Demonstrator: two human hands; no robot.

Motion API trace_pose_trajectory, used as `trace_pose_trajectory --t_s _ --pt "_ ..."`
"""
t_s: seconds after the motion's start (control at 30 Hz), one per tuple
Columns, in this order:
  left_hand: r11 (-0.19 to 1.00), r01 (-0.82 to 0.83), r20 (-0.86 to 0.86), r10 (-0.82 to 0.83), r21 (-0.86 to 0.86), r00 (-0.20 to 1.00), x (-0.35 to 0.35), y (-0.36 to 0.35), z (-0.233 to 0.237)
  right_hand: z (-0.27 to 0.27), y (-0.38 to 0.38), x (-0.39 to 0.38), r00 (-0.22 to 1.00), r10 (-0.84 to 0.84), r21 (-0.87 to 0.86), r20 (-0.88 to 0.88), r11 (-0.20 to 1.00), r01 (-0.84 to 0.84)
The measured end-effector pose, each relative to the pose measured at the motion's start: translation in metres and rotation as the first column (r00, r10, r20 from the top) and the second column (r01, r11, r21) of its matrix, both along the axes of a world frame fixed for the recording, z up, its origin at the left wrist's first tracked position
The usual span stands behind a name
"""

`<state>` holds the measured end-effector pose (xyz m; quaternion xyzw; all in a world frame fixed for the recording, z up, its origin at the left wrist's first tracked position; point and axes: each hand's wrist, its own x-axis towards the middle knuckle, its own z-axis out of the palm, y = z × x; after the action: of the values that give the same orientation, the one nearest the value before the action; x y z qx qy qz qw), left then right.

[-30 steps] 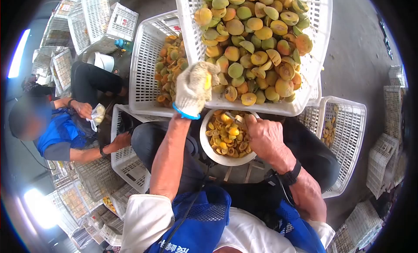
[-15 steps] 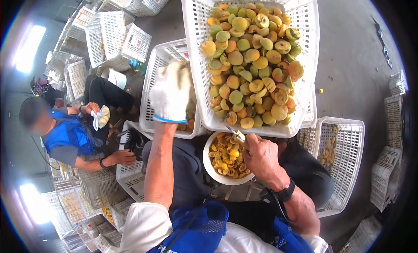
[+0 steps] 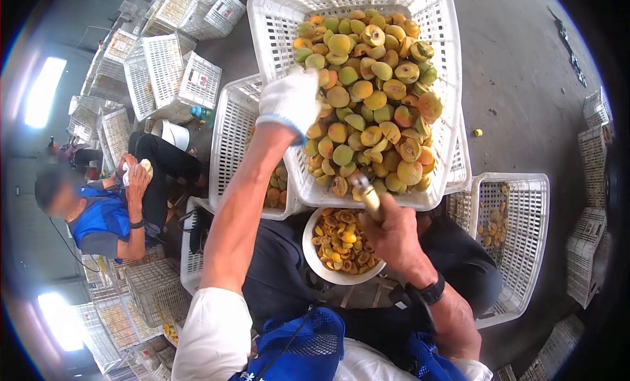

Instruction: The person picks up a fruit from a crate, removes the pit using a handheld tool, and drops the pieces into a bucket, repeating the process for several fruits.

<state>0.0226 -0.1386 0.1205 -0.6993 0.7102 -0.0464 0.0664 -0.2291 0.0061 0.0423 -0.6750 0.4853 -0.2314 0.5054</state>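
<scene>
My left hand (image 3: 292,102), in a white knit glove, is over the left side of a white basket (image 3: 361,196) heaped with halved green-yellow fruit (image 3: 367,96) that looks like apricots. Its fingers are smeared by motion. My bare right hand (image 3: 394,233) is wrapped round a short tool with a pale handle (image 3: 369,199) and a metal tip, which points at the basket's near rim. Under the tool, between my knees, a white bowl (image 3: 312,260) holds small orange-brown fruit pieces (image 3: 341,240).
A second white basket (image 3: 230,128) with fruit stands partly beneath the left of the heaped one. On the right is a crate (image 3: 531,250) with some pieces. A co-worker (image 3: 108,214) sits at the left, holding something pale. Stacked crates (image 3: 161,66) line the left side.
My left hand has moved right, from the left basket to the heaped one. The tool in my right hand has tilted up. The co-worker has brought both hands together.
</scene>
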Motion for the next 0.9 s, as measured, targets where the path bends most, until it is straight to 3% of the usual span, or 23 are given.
trace_pose_trajectory --t_s 0.03,0.07,0.1,0.17,0.2,0.23,0.3,0.37,0.43,0.5,0.57,0.6,0.7,0.77,0.83,0.9 --pt "1.0 0.005 0.007 -0.005 -0.001 1.0 0.002 0.013 -0.006 0.002 -0.007 -0.003 0.99 -0.053 -0.021 0.129 0.998 0.056" --pt "0.984 0.075 -0.446 -0.14 -0.16 0.884 0.01 0.026 -0.019 0.007 -0.014 -0.002 0.962 -0.137 0.116 0.236 0.987 0.112" --pt "0.942 0.062 -0.771 -0.307 -0.33 0.559 0.007 0.04 -0.019 0.014 -0.021 -0.002 0.916 -0.232 0.253 0.326 0.956 0.152" --pt "0.961 -0.037 -0.904 -0.244 -0.274 0.352 -0.016 0.079 -0.021 0.028 -0.033 0.0 0.801 -0.346 0.41 0.489 0.901 0.139" --pt "0.968 -0.017 -0.902 -0.228 -0.251 0.366 -0.02 0.093 -0.023 0.034 -0.036 0.002 0.757 -0.371 0.437 0.539 0.891 0.125" --pt "0.984 -0.036 -0.978 -0.171 -0.176 0.118 -0.03 0.106 -0.027 0.037 -0.039 0.004 0.713 -0.393 0.463 0.581 0.88 0.107" --pt "0.994 0.012 -0.976 -0.107 -0.106 0.192 -0.042 0.125 -0.021 0.038 -0.042 0.007 0.703 -0.365 0.483 0.61 0.875 0.036" --pt "0.993 0.006 -0.978 -0.114 -0.114 0.172 -0.046 0.131 -0.034 0.039 -0.04 0.013 0.665 -0.392 0.558 0.635 0.829 -0.044" --pt "0.982 0.072 -0.925 -0.187 -0.173 0.33 -0.045 0.132 -0.041 0.032 -0.04 0.016 0.67 -0.391 0.557 0.631 0.83 -0.04" --pt "0.973 0.105 -0.91 -0.228 -0.204 0.347 -0.039 0.131 -0.041 0.028 -0.041 0.02 0.676 -0.378 0.549 0.633 0.834 -0.047" --pt "0.988 0.104 -0.935 -0.144 -0.116 0.325 -0.039 0.132 -0.034 0.024 -0.043 0.021 0.735 -0.341 0.469 0.586 0.883 0.035" --pt "0.97 0.122 -0.885 -0.241 -0.209 0.399 -0.041 0.126 -0.035 0.022 -0.044 0.023 0.741 -0.336 0.472 0.582 0.881 0.028" --pt "0.962 0.22 -0.853 -0.25 -0.164 0.458 -0.029 0.121 -0.044 0.021 -0.045 0.034 0.841 -0.262 0.293 0.473 0.947 0.131" --pt "0.963 0.178 -0.855 -0.264 -0.204 0.447 -0.023 0.124 -0.051 0.025 -0.046 0.039 0.822 -0.308 0.401 0.479 0.91 0.108" --pt "0.968 0.191 -0.942 -0.211 -0.163 0.263 -0.016 0.127 -0.057 0.022 -0.049 0.038 0.824 -0.269 0.438 0.499 0.898 0.027" --pt "0.982 0.169 -0.967 -0.119 -0.081 0.227 -0.013 0.131 -0.049 0.023 -0.049 0.045 0.81 -0.27 0.443 0.521 0.896 0.014"
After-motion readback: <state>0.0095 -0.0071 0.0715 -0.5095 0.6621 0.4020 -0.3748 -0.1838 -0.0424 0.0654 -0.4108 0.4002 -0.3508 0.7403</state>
